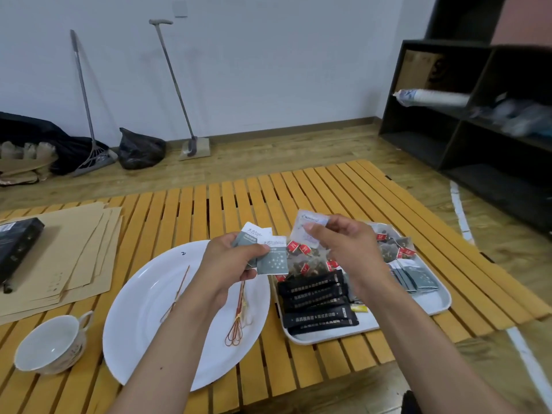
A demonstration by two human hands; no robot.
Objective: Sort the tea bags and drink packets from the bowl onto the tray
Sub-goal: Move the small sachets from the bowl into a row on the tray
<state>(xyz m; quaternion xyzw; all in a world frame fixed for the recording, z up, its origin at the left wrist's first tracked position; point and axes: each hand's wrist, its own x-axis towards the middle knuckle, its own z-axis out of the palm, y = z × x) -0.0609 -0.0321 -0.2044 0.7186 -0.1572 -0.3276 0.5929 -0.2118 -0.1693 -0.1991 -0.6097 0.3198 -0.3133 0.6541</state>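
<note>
My left hand [230, 261] grips two grey-and-white packets [270, 258] above the right edge of the wide white bowl [143, 297]. My right hand [346, 249] pinches a pale translucent packet [301, 234] above the left part of the white tray [439, 306]. On the tray lie black stick packets [316, 303] at the front left, clear tea bags with red tags [391, 243] at the back, and grey packets [418, 276] at the right. Two thin wire stirrers [236, 327] lie in the bowl.
A white cup [50, 345] stands left of the bowl. Brown paper sheets [74, 255] with a black box [15, 246] on them lie at the table's left. A black shelf unit [466, 115] stands at the back right, brooms and bags against the wall.
</note>
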